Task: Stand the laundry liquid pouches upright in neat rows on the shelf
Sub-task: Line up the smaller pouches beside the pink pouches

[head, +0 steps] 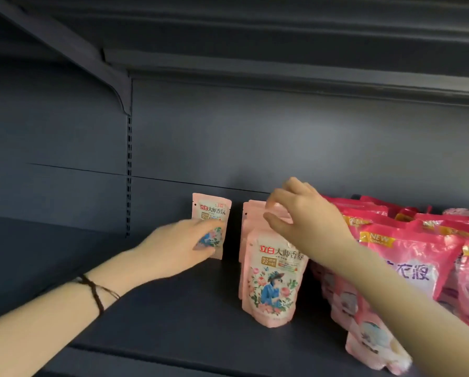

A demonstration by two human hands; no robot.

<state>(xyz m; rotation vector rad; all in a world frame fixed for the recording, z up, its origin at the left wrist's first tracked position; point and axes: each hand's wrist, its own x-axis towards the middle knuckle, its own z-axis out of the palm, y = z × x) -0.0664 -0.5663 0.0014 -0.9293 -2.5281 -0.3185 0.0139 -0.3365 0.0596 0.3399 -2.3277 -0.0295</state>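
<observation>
Dark grey metal shelf (189,317), smooth and flat, with a plain grey back wall (282,137) and a slotted post (129,175) at the left. Thin dark cord bracelet (96,291) around the left wrist.

Left hand (179,248) reaching in low, grip closed around the bottom half of a small pink pouch (212,213). Fingers (211,227) wrapped over its front, thumb under the lower edge. Soft, shiny plastic, flat at the top with rounded corners, red and dark writing and a flower picture. Standing upright at the back of the shelf, well apart from the rest on its left side and just beside the row on its right.

Next, a row of the same pink pouches (274,278), one behind another, all upright. Front one puffy and rounded at the bottom, with a picture of a figure in a blue dress and hat among roses.

Right hand (306,219) above that row, grip partly spread, fingertips (270,216) curled down onto the pouch tops. Pinching or only touching: cannot tell.

Far right, rows of brighter pink bags (407,257), crinkly and glossy, packed close together, with a gold "NEW" patch and purple writing. Right forearm across the front of them.
</observation>
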